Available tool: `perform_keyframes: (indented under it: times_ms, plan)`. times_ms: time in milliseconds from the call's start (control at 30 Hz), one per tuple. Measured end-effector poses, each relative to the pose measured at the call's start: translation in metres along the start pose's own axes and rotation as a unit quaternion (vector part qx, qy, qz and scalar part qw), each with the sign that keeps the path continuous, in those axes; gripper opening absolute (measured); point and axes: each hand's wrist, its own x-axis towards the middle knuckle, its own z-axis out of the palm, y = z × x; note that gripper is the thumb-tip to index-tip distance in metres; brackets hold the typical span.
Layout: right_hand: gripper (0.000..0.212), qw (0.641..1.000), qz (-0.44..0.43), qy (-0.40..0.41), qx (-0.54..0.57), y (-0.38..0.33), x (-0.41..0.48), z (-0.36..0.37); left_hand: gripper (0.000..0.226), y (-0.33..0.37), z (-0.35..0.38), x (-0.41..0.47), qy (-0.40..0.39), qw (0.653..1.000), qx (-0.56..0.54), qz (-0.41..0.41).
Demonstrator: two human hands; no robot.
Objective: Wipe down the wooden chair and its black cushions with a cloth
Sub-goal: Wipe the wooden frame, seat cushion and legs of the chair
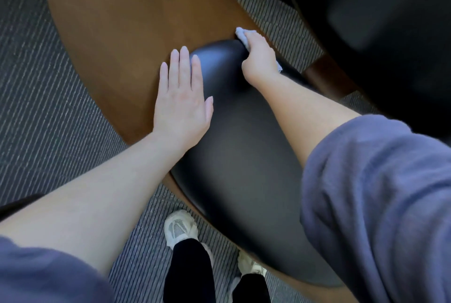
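Observation:
The wooden chair (117, 34) shows as a broad curved brown panel running from the top left to the middle. A long black cushion (239, 156) lies against it, glossy and rounded at its far end. My left hand (183, 100) rests flat, fingers spread, on the cushion's left edge where it meets the wood. My right hand (258, 58) is closed around a pale blue-white cloth (241, 34) and presses it on the cushion's far right corner. Most of the cloth is hidden under the hand.
A second black cushioned seat (380, 22) with a dark wooden leg (324, 78) stands at the upper right, close to my right arm. Grey striped carpet (44, 97) covers the floor. My white shoes (180, 229) stand below the cushion.

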Motion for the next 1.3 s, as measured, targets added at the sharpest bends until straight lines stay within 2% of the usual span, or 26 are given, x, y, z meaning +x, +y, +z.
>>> perform_keyframes:
  times_ms: [167,267,500,700,900,1133,1233,1300]
  plan:
    - [0.064,0.991,0.112,-0.025,0.073,0.069,0.019,-0.003,0.074,0.029,0.010,0.013,0.012,0.999,0.048,0.010]
    - [0.069,0.981,0.173,-0.056,0.062,0.119,0.014,-0.011,0.074,0.033,0.014,0.015,0.012,0.998,0.058,0.000]
    - [0.065,0.966,0.241,-0.076,0.061,0.200,-0.023,-0.028,0.075,0.034,0.015,0.016,0.005,0.998,0.065,-0.005]
    - [0.073,0.952,0.295,-0.066,0.053,0.241,-0.054,-0.034,0.075,0.035,0.016,0.016,0.011,0.997,0.080,-0.002]
    - [0.080,0.939,0.340,-0.004,0.046,0.263,-0.099,-0.034,0.075,0.033,0.015,0.017,0.023,0.997,0.069,-0.001]
    - [0.075,0.914,0.398,0.040,0.065,0.280,-0.160,-0.044,0.073,0.034,0.011,0.015,0.021,0.998,0.051,0.008]
    - [0.071,0.899,0.417,0.068,0.113,0.286,-0.191,-0.046,0.074,0.033,0.009,0.015,0.018,0.999,0.038,0.013]
    - [0.060,0.881,0.430,0.100,0.172,0.284,-0.210,-0.045,0.074,0.031,0.009,0.015,0.015,0.999,0.033,0.020]
